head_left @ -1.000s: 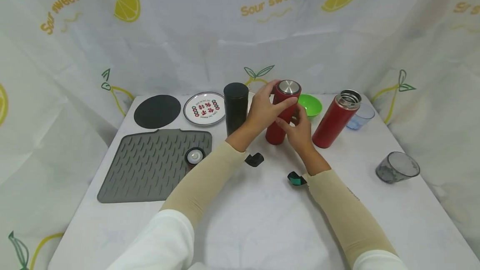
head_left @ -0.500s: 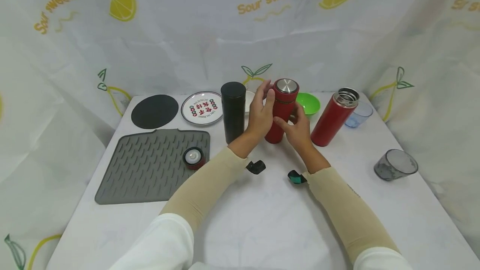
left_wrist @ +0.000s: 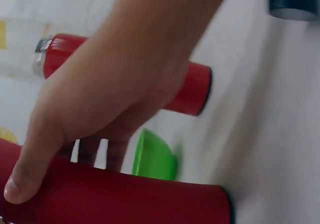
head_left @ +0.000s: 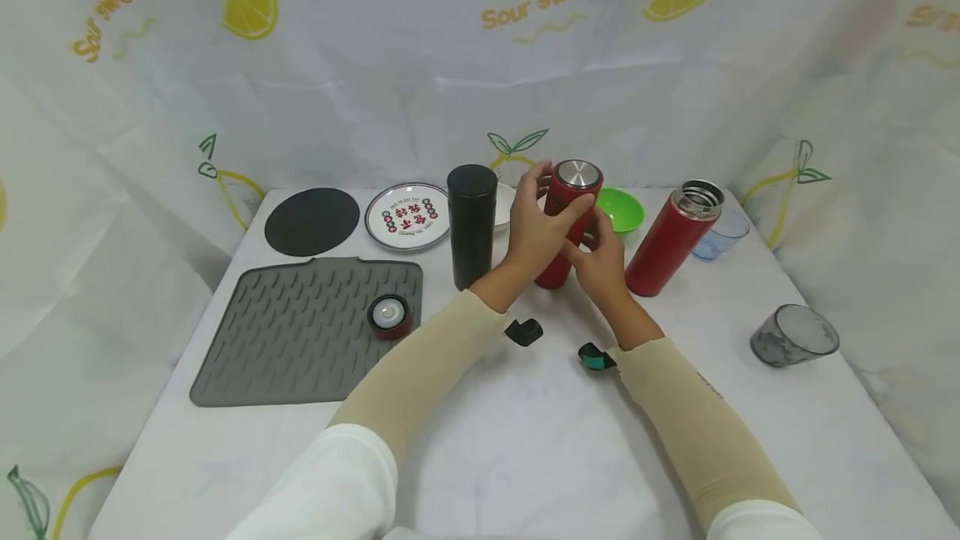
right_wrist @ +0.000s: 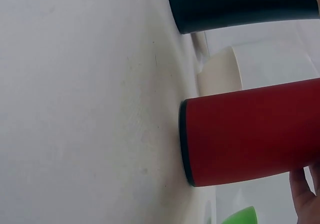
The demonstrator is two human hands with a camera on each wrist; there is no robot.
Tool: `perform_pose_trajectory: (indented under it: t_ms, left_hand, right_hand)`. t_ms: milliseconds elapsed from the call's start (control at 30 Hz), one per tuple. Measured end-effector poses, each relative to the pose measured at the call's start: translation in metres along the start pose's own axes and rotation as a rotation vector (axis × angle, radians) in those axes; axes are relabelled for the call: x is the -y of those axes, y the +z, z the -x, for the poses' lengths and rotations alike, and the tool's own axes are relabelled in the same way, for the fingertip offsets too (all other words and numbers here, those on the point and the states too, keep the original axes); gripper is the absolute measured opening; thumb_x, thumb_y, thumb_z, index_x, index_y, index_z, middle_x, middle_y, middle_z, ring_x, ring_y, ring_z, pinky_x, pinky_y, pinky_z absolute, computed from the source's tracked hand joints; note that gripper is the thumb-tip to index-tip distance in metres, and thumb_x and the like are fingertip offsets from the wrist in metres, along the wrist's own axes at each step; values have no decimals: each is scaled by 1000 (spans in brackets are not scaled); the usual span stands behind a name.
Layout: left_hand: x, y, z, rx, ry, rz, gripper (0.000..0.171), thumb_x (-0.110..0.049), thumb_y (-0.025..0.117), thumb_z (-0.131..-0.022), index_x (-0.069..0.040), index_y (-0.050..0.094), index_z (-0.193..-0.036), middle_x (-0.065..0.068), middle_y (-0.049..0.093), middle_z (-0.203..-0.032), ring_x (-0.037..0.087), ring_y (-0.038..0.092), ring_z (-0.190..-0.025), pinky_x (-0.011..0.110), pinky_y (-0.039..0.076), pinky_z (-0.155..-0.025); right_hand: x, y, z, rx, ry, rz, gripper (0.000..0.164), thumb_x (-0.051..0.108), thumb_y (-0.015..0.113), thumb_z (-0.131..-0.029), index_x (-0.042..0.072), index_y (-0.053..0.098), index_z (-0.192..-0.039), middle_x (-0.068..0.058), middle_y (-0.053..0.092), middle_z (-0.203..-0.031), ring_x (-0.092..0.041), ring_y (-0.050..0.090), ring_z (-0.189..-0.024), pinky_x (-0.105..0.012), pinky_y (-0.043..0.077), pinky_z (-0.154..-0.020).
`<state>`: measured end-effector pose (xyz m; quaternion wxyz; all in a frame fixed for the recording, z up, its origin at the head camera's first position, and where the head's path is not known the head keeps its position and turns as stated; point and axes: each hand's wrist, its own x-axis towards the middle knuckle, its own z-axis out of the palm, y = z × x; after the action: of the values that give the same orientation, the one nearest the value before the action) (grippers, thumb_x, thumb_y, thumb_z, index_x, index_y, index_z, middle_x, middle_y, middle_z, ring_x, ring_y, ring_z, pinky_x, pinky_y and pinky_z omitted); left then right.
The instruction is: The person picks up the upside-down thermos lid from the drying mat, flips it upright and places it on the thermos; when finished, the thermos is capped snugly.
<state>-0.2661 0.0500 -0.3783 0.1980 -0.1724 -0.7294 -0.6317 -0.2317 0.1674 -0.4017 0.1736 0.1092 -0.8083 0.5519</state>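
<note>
A red thermos (head_left: 553,272) stands upright on the table, its steel-topped lid (head_left: 578,174) on. My left hand (head_left: 537,227) grips the lid from the left, thumb across the front and fingers behind. Lower down, my right hand (head_left: 603,265) holds the thermos body from the right; the left wrist view shows this right hand (left_wrist: 107,79) with its thumb on the red wall. A black thermos (head_left: 471,232) stands just left of my left hand. To the right leans a second red thermos (head_left: 667,244), its steel mouth uncovered. The seam under the lid is hidden by my thumb.
A removed red-and-black lid (head_left: 388,317) lies on a grey drying mat (head_left: 277,340). Behind are a black round mat (head_left: 312,222), a printed plate (head_left: 407,217), a white bowl (head_left: 504,205) and a green bowl (head_left: 621,211). A blue glass (head_left: 722,236) and grey glass (head_left: 795,336) stand right.
My left hand drew back from the lid with straighter fingers half a second ago, and now wraps it again, thumb in front. My right hand stays on the thermos body.
</note>
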Motion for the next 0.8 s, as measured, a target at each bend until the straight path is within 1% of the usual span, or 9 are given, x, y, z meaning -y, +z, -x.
perform_pose_trajectory:
  t_ms: [100, 133, 200, 267, 400, 467, 533, 633, 800]
  left_hand:
    - [1, 2, 8, -15, 99, -7, 58, -28, 62, -97, -7, 37, -145, 6, 47, -136, 7, 42, -125, 30, 38, -104]
    - [2, 3, 9, -12, 120, -4, 55, -26, 57, -99, -5, 36, -145, 8, 46, -137, 9, 41, -127, 29, 37, -105]
    - [1, 5, 9, -10, 126, 14, 51, -25, 50, -102, -2, 35, -145, 10, 46, -138, 9, 41, -127, 26, 35, -106]
    - [0, 5, 5, -4, 94, 33, 53, -28, 49, -101, -3, 35, -145, 9, 47, -136, 9, 44, -124, 23, 37, -103]
    - [-6, 8, -13, 46, -1, 28, 69, -39, 67, -90, -12, 35, -145, 3, 51, -130, 7, 50, -113, 20, 46, -91]
    - [-9, 8, -21, 76, -36, -27, 82, -45, 76, -82, -17, 33, -146, 0, 52, -128, 6, 51, -110, 19, 48, -86]
    - [-9, 6, -24, 91, -46, -94, 89, -47, 79, -77, -20, 31, -147, -2, 51, -129, 5, 50, -111, 19, 48, -86]
    - [-8, 0, -16, 48, -32, -157, 89, -45, 80, -77, -19, 32, -147, -3, 49, -130, 6, 49, -113, 22, 48, -88]
    - [-4, -6, 5, 0, 50, -155, 69, -42, 70, -89, -12, 39, -142, 0, 48, -132, 8, 43, -121, 29, 42, -99]
  right_hand:
    - [0, -3, 0, -13, -1, -12, 63, 3, 68, -88, 1, 39, -144, -18, 55, -131, -29, 53, -120, -44, 43, -101]
    - [0, -3, 0, -15, -2, -21, 62, 2, 68, -87, 1, 40, -143, -18, 55, -131, -29, 53, -120, -44, 43, -101]
    - [-1, -3, -1, -11, -5, -38, 62, 1, 67, -87, 0, 40, -143, -19, 56, -129, -30, 54, -119, -44, 43, -100]
    - [-2, -2, -1, 3, -3, -50, 62, 1, 67, -87, 0, 40, -143, -19, 55, -130, -29, 54, -119, -43, 43, -100]
    - [-2, -1, -4, 6, -9, -39, 61, 2, 67, -88, 2, 41, -143, -17, 55, -130, -28, 54, -118, -42, 43, -101]
    - [-3, -1, -5, -3, -5, -38, 60, 3, 68, -88, 3, 42, -141, -16, 56, -129, -28, 54, -118, -42, 43, -101]
    - [-3, 0, -4, -5, 11, -34, 58, 5, 69, -88, 4, 43, -140, -15, 56, -128, -27, 54, -118, -42, 43, -101]
    - [-4, 1, -1, 11, 32, -32, 62, 9, 71, -89, 6, 41, -143, -15, 56, -131, -27, 53, -121, -42, 42, -101]
    - [-2, -1, 2, -2, 21, -20, 65, 5, 69, -88, 3, 39, -146, -17, 55, -134, -28, 53, -122, -43, 42, -101]
